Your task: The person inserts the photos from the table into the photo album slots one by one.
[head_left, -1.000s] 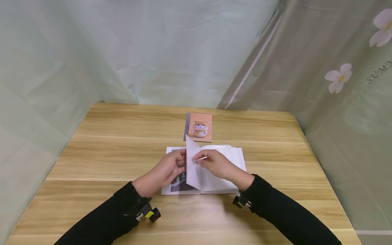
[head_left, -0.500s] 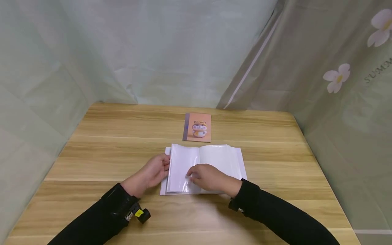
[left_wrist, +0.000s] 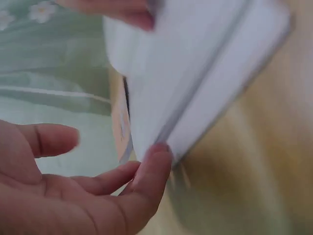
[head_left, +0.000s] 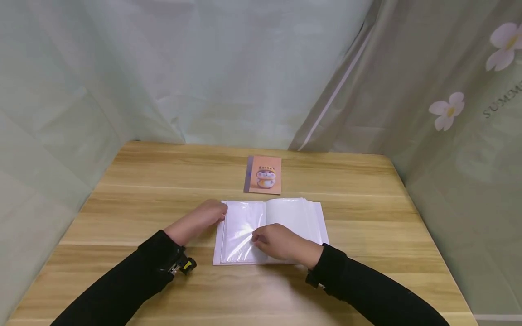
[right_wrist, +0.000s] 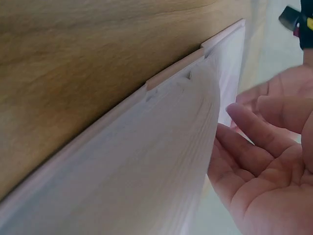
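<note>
A photo album [head_left: 291, 213] lies spread on the table, with blank white pages under glossy clear sleeves. At its upper left corner is my left hand [head_left: 204, 215]; in the left wrist view its fingertips [left_wrist: 159, 149] touch the page edge, while the thumb stands apart from them. My right hand [head_left: 281, 242] is over the lower middle of the album, near the spine, its fingers loosely bent. In the right wrist view, that hand's fingers [right_wrist: 244, 152] are beside the curved stack of pages [right_wrist: 195, 127], with nothing pinched between thumb and fingers.
Behind the album lies an orange card [head_left: 266, 176] with a cartoon animal, overlapping a purple one [head_left: 247, 176]. The wooden table [head_left: 346, 194] meets a pale curtain [head_left: 244, 90] at its back and sides.
The upright page has come down flat onto the left side, covering the dark picture there. My right hand has let go of it. My left hand has shifted left to the album's upper left corner.
</note>
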{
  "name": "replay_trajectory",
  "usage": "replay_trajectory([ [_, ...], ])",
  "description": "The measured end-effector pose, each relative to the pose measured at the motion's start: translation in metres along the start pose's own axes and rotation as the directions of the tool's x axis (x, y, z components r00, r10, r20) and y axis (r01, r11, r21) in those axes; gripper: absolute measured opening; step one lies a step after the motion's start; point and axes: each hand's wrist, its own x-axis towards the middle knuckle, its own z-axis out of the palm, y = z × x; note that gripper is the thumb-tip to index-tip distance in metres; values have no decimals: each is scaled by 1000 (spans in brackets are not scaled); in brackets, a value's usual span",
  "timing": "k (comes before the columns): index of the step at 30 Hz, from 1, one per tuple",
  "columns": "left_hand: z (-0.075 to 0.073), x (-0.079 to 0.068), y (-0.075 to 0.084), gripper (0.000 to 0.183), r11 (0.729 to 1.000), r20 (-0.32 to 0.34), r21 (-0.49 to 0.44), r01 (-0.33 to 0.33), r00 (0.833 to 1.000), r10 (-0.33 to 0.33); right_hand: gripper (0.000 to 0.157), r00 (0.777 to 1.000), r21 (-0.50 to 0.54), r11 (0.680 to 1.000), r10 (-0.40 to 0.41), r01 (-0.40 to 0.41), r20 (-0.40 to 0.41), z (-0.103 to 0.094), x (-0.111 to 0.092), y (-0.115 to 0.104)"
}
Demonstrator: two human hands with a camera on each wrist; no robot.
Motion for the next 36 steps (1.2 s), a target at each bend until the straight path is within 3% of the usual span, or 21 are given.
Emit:
replay_trajectory([
  [4, -1, 23, 10, 24, 972, -106, 234, -31, 993, 57, 12, 1000, 8, 1000, -4, 4, 0, -1, 0, 1],
  [9, 4, 63, 36, 21, 955, -226, 294, -42, 968, 112, 12, 1000, 5, 1000, -11, 11, 0, -3, 1, 3],
  [16, 27, 102, 71, 31, 933, -284, 359, -5, 952, 114, 17, 1000, -14, 1000, -26, 26, -9, -9, -4, 4],
  [19, 39, 109, 76, 23, 918, -319, 395, 29, 942, 108, 17, 1000, -15, 1000, -23, 23, -12, -9, -7, 4],
  [24, 51, 114, 79, 34, 920, -398, 368, 137, 917, 23, 18, 999, 8, 1000, -30, 31, -14, -8, -8, 0],
  [28, 58, 111, 88, 33, 913, -410, 375, 162, 912, 6, 16, 999, -1, 999, -36, 36, -19, -7, -9, -2],
  [34, 64, 116, 95, 31, 838, -401, 495, 230, 916, -15, 15, 999, -19, 999, -26, 26, -31, -5, -12, -4],
  [36, 66, 119, 95, 29, 824, -394, 512, 243, 919, -26, 16, 999, -12, 1000, -16, 16, -27, -4, -13, -6],
])
